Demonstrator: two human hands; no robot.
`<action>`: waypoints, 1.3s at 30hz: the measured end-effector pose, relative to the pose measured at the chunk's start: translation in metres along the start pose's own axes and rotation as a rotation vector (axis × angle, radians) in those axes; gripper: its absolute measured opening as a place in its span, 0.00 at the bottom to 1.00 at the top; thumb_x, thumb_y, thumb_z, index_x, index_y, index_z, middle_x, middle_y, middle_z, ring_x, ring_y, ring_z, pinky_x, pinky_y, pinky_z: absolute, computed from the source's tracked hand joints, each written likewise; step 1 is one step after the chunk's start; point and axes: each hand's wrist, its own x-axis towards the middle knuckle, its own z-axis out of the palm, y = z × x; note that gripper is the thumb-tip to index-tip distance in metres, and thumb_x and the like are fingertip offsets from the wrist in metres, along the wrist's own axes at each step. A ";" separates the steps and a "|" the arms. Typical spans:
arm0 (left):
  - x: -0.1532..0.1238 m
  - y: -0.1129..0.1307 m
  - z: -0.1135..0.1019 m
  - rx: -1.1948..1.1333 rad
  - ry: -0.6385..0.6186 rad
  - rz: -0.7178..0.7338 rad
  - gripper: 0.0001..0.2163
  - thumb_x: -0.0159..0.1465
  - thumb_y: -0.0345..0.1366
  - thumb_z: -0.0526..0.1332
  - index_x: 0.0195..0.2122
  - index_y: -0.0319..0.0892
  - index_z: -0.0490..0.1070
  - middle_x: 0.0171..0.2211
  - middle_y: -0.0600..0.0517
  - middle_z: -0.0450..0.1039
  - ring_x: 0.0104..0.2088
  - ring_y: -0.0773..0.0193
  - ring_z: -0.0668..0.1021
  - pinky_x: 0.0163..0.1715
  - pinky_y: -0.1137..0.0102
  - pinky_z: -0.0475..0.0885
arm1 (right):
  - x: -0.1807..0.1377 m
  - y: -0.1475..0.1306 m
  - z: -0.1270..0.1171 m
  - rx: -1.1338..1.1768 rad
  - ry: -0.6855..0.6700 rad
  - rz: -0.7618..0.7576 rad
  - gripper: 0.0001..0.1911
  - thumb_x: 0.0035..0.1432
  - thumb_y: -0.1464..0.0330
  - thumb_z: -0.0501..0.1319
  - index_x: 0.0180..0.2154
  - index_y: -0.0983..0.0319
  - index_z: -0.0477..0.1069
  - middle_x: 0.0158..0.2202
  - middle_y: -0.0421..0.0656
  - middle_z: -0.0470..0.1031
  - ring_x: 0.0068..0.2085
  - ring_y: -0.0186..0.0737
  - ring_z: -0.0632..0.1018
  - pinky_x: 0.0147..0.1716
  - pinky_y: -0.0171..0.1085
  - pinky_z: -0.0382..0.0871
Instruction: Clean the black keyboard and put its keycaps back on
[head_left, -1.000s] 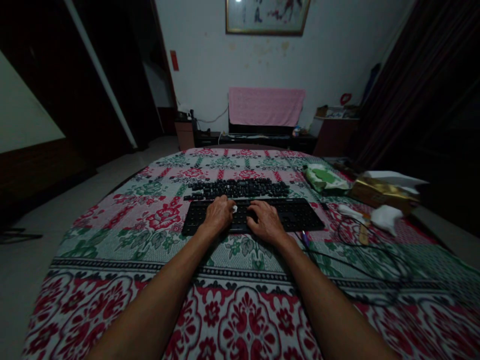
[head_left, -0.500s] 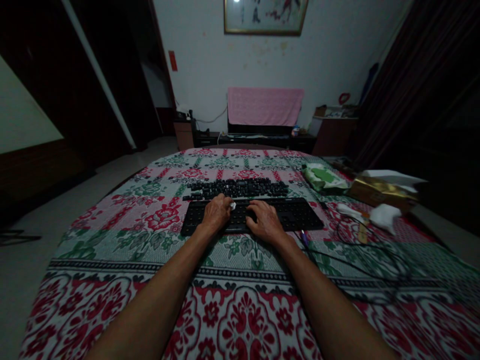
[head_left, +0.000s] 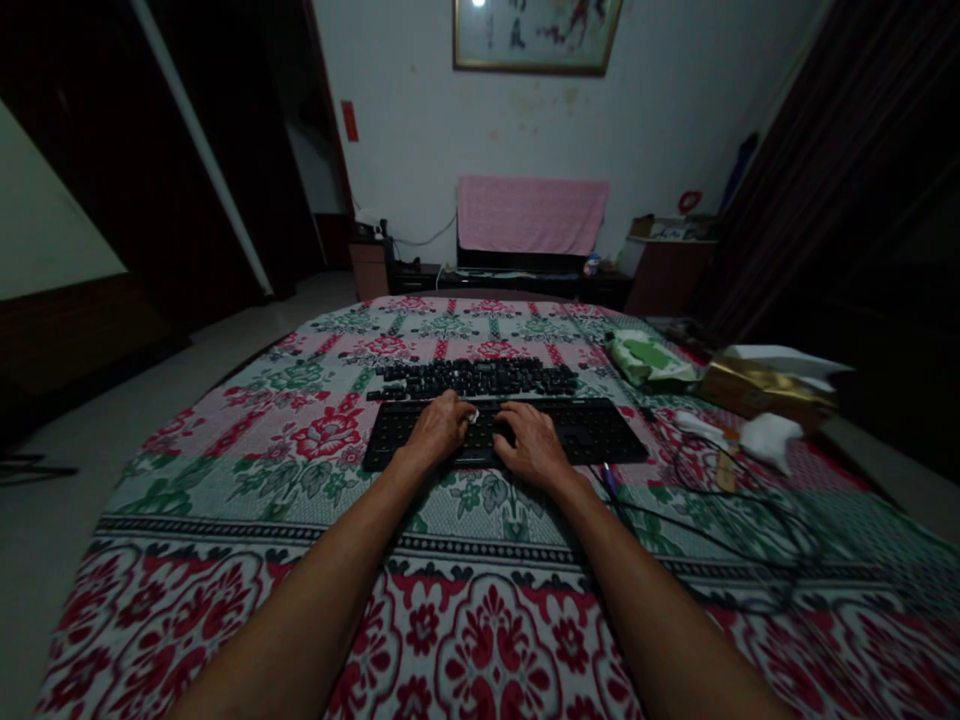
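A black keyboard base (head_left: 600, 432) with its keys taken off lies across the patterned tablecloth in front of me. Over its left half, my left hand (head_left: 438, 428) is closed on a small white wipe or tissue (head_left: 473, 415), which touches the base. My right hand (head_left: 531, 440) rests on the middle of the base, its fingers spread and curved, with nothing seen in them. Just beyond the base, many loose black keycaps (head_left: 480, 377) lie in rough rows.
On the right are a green-and-white wipes packet (head_left: 649, 358), a gold tissue box (head_left: 761, 390), crumpled white tissue (head_left: 770, 440) and a looped black cable (head_left: 697, 537). A purple-tipped tool (head_left: 609, 477) lies by the base's near edge. The floral tablecloth (head_left: 315, 560) covers the table.
My left hand has shifted slightly to the right along the base with the white wipe. My right hand stays nearly in place. The camera view has tilted a little.
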 end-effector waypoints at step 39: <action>0.030 -0.019 -0.026 0.159 -0.103 -0.122 0.14 0.56 0.29 0.53 0.39 0.44 0.74 0.36 0.48 0.73 0.38 0.61 0.74 0.39 0.72 0.67 | 0.000 0.002 0.002 0.006 0.007 0.020 0.14 0.51 0.66 0.55 0.41 0.62 0.68 0.48 0.48 0.65 0.51 0.44 0.63 0.49 0.46 0.54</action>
